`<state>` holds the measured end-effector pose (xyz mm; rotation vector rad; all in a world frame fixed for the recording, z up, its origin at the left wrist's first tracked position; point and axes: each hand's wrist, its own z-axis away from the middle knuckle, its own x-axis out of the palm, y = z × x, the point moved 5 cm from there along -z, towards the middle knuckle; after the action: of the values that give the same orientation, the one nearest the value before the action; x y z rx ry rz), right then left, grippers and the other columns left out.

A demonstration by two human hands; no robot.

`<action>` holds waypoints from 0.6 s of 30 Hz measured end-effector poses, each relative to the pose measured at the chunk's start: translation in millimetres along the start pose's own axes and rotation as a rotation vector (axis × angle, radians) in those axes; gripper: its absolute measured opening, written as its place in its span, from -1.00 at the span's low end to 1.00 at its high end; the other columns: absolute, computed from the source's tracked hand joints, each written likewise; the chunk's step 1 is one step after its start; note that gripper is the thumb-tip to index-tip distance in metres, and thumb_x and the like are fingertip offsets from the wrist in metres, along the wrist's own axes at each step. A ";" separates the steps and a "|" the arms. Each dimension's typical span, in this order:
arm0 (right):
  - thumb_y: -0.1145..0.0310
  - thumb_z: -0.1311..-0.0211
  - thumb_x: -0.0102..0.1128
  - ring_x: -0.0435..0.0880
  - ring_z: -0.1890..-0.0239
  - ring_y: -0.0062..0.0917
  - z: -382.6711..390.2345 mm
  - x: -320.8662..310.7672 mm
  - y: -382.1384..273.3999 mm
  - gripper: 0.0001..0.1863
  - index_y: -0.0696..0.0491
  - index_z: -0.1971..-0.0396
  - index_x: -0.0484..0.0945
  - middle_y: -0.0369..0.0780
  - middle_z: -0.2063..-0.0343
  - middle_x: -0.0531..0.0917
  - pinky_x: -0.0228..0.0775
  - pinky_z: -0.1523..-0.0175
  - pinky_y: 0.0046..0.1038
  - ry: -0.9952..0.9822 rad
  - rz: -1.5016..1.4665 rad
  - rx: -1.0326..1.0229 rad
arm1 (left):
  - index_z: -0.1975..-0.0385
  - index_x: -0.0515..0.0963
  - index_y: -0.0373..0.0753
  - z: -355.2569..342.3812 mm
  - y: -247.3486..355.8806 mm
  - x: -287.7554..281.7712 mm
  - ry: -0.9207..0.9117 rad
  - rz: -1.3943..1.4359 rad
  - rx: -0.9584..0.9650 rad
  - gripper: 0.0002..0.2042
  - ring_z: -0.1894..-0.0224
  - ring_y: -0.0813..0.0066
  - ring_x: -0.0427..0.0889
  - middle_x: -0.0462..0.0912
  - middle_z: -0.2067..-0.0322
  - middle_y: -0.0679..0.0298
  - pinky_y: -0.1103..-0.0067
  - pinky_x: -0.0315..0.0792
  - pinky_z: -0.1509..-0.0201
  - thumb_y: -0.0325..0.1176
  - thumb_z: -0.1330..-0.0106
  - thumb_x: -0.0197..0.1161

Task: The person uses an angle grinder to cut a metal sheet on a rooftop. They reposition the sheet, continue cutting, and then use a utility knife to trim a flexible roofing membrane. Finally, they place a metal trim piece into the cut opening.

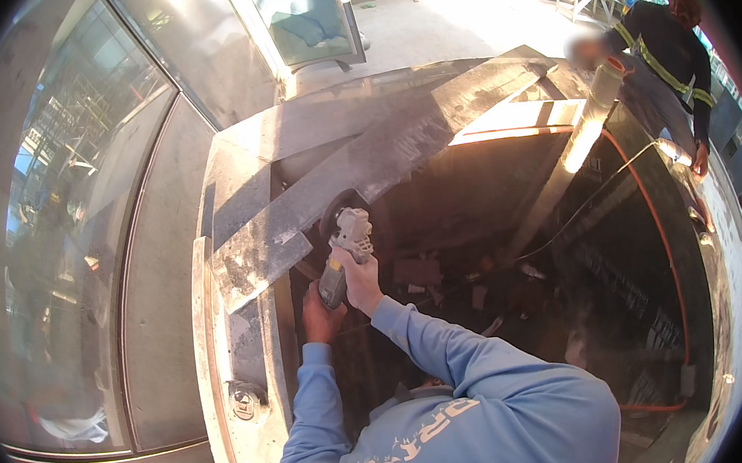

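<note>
Both of my hands are closed round an angle grinder with a grey-white head and a dark body. My right hand wraps its middle, just behind the head. Lower down, my left hand grips the rear of the body. The grinder's dark disc is at the near edge of a long, dusty grey plank. Whether the disc touches the plank or is spinning, I cannot tell. The plank lies slantwise across the corner of a dark opening.
Below my arms the dark pit holds scattered scraps. A pale round post slants across its right side, near an orange cable and a thin cord. Glass panels stand at left. Another person is at upper right.
</note>
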<state>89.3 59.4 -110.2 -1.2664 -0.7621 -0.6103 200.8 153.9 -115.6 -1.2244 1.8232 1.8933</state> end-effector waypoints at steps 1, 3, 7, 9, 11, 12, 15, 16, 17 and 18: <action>0.44 -0.29 0.41 0.69 0.15 -0.65 -1.1 -1.2 -0.8 -0.73 0.16 0.04 0.68 -0.32 0.17 0.73 0.52 0.03 -0.50 -0.004 -0.001 -0.006 | -0.13 0.46 -0.22 -0.6 2.9 0.5 0.003 -0.017 -0.003 -0.35 -0.09 -0.19 0.59 0.64 0.02 -0.07 0.10 0.51 -0.15 -0.45 0.09 0.47; 0.42 -0.30 0.41 0.69 0.16 -0.63 0.8 2.5 0.2 -0.73 0.16 0.04 0.68 -0.31 0.17 0.73 0.52 0.04 -0.50 -0.007 -0.015 0.009 | -0.13 0.46 -0.21 1.5 1.9 -3.4 0.032 -0.032 0.007 -0.35 -0.08 -0.18 0.59 0.64 0.02 -0.07 0.09 0.51 -0.15 -0.43 0.09 0.48; 0.36 -0.33 0.38 0.72 0.21 -0.58 0.6 -3.3 1.4 -0.72 0.16 0.04 0.66 -0.26 0.19 0.72 0.56 0.09 -0.46 -0.005 -0.029 0.082 | -0.08 0.46 -0.24 10.6 6.1 -3.7 0.047 -0.119 0.020 -0.36 -0.06 -0.16 0.61 0.64 0.03 -0.06 0.09 0.52 -0.14 -0.36 0.10 0.52; 0.32 -0.35 0.35 0.74 0.25 -0.52 8.2 -12.4 -2.8 -0.71 0.16 0.04 0.64 -0.22 0.22 0.72 0.59 0.12 -0.42 -0.025 -0.006 0.130 | -0.04 0.45 -0.26 23.2 15.9 2.8 0.048 -0.162 -0.008 -0.38 -0.01 -0.16 0.65 0.67 0.09 -0.06 0.09 0.55 -0.09 -0.32 0.08 0.55; 0.29 -0.38 0.30 0.75 0.29 -0.46 17.4 -20.2 -11.5 -0.68 0.18 0.01 0.61 -0.18 0.25 0.72 0.63 0.17 -0.37 -0.049 0.032 0.169 | -0.01 0.44 -0.29 41.1 27.1 8.4 0.006 -0.131 -0.079 -0.38 0.05 -0.17 0.69 0.69 0.13 -0.07 0.11 0.58 -0.06 -0.27 0.06 0.58; 0.23 -0.40 0.26 0.76 0.28 -0.41 19.7 -26.7 -14.3 -0.65 0.17 -0.01 0.59 -0.16 0.26 0.72 0.64 0.16 -0.32 -0.077 0.067 0.193 | 0.01 0.43 -0.30 49.4 35.9 9.3 -0.033 -0.076 -0.123 -0.38 0.07 -0.17 0.70 0.70 0.15 -0.08 0.12 0.59 -0.04 -0.24 0.05 0.60; 0.01 -0.46 0.10 0.77 0.29 -0.30 25.7 -49.5 -22.4 -0.52 0.14 -0.06 0.53 -0.10 0.28 0.72 0.68 0.13 -0.21 -0.160 0.190 0.274 | 0.03 0.41 -0.32 67.6 48.0 22.4 -0.102 0.163 -0.191 -0.36 0.09 -0.14 0.75 0.72 0.18 -0.10 0.15 0.63 -0.01 -0.17 0.01 0.63; 0.00 -0.47 0.09 0.77 0.29 -0.31 23.0 -56.8 -23.7 -0.51 0.14 -0.06 0.53 -0.10 0.28 0.72 0.68 0.14 -0.22 -0.202 0.204 0.324 | 0.03 0.41 -0.32 72.3 51.7 27.1 -0.118 0.253 -0.199 -0.35 0.09 -0.11 0.77 0.73 0.18 -0.11 0.17 0.64 0.00 -0.14 0.00 0.63; -0.02 -0.47 0.08 0.77 0.29 -0.31 20.9 -62.6 -26.4 -0.51 0.13 -0.06 0.53 -0.11 0.28 0.73 0.68 0.14 -0.23 -0.239 0.215 0.373 | -0.02 0.41 -0.34 76.6 55.5 32.4 -0.184 0.324 -0.239 -0.32 0.05 -0.05 0.76 0.73 0.14 -0.10 0.20 0.62 -0.05 -0.12 -0.01 0.63; -0.03 -0.47 0.08 0.77 0.29 -0.32 18.7 -64.5 -30.8 -0.50 0.13 -0.05 0.53 -0.11 0.28 0.73 0.68 0.15 -0.23 -0.274 0.222 0.414 | -0.07 0.40 -0.35 77.3 61.3 35.8 -0.253 0.393 -0.270 -0.28 0.01 0.02 0.76 0.73 0.10 -0.08 0.24 0.61 -0.10 -0.10 -0.02 0.63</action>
<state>22.8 70.9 -140.1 -1.0388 -0.9050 -0.0879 106.6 199.4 -107.2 -0.6793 1.8116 2.4424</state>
